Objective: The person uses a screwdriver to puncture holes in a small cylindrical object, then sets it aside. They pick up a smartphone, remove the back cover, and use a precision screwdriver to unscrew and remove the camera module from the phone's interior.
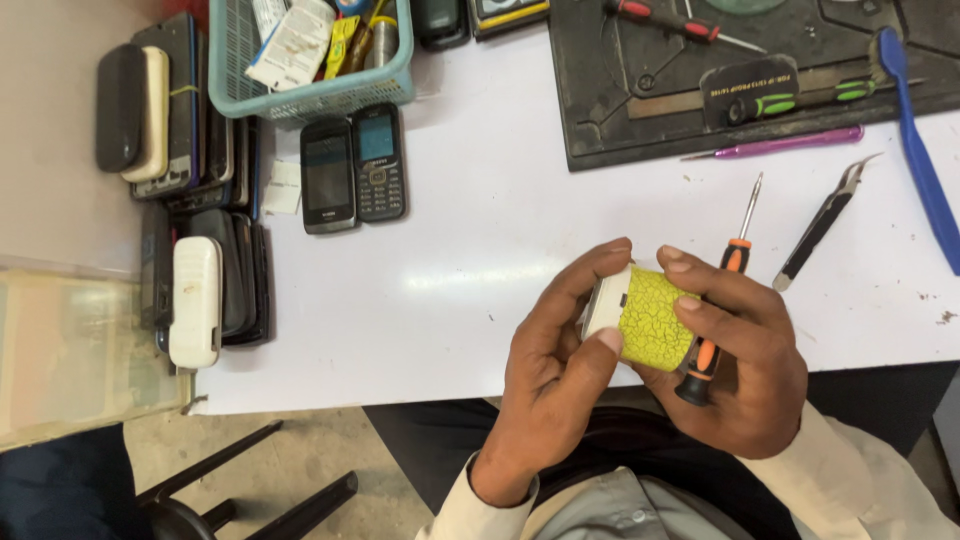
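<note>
From the head camera I see both hands over the near edge of the white table (480, 250). My left hand (555, 350) is curled around a small yellow-green speaker (650, 315) with a crackle pattern and a white end cap; the thumb presses the near side of the cap and the fingers wrap over its far side. My right hand (745, 360) closes on the speaker's other end, fingertips lying across the yellow body. That same hand also pins an orange-and-black screwdriver (725, 300) against the palm, its thin shaft pointing away from me over the table. The speaker is held just above the table edge, between the two hands, in front of my lap.

To the right of the screwdriver's tip lie black-handled tweezers (820, 225), and further right a blue plastic pry tool (920, 160). A dark work mat (620, 120) sits at the far side, with a red-handled screwdriver (665, 20), a green-and-black tool (790, 100) and a purple-handled pick (790, 143) on or beside it. Two button phones (355, 170) lie side by side near a teal basket (300, 95) filled with what look like packets and small tools, though I can't make them out well. A stack of phones (200, 200) lines the table's left edge.
</note>
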